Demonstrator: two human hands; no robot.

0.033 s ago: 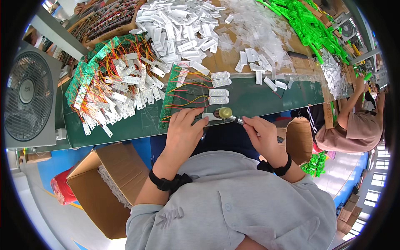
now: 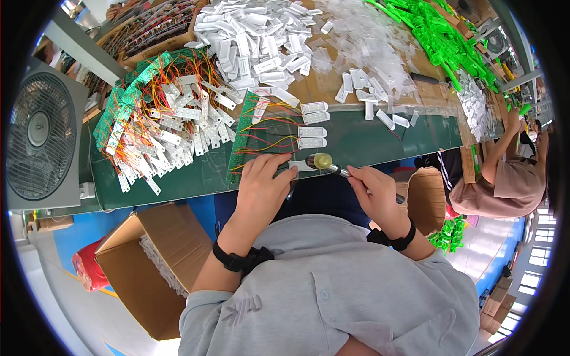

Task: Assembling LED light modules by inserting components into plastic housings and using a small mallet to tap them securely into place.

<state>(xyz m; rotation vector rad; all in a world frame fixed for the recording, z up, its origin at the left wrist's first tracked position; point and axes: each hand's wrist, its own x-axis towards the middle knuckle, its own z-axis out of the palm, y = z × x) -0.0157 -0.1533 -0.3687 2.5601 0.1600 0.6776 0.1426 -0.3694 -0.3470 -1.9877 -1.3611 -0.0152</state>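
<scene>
My right hand [image 2: 377, 193] is closed round the handle of a small mallet [image 2: 322, 161] with a yellowish, see-through head. The mallet head is over the right end of a white piece [image 2: 301, 166] at the table's front edge. My left hand [image 2: 261, 184] grips that piece's left end between its fingers, which partly hide it. Just beyond lie white lamp housings [image 2: 312, 132] with dotted strips in them, wired in red and yellow to a long green circuit board [image 2: 239, 133]. The board's near end reaches my left fingers.
White strips with wires [image 2: 178, 118] are heaped at left, near a grey fan [image 2: 44, 130]. Behind are piles of white shells [image 2: 255, 41], clear plastic pieces [image 2: 368, 41] and green parts [image 2: 439, 41]. Cardboard boxes [image 2: 133, 279] stand below the table. Another person [image 2: 504, 184] sits at right.
The mallet head has shifted very slightly to the right, along with my right hand. My left hand and the white piece stay in place.
</scene>
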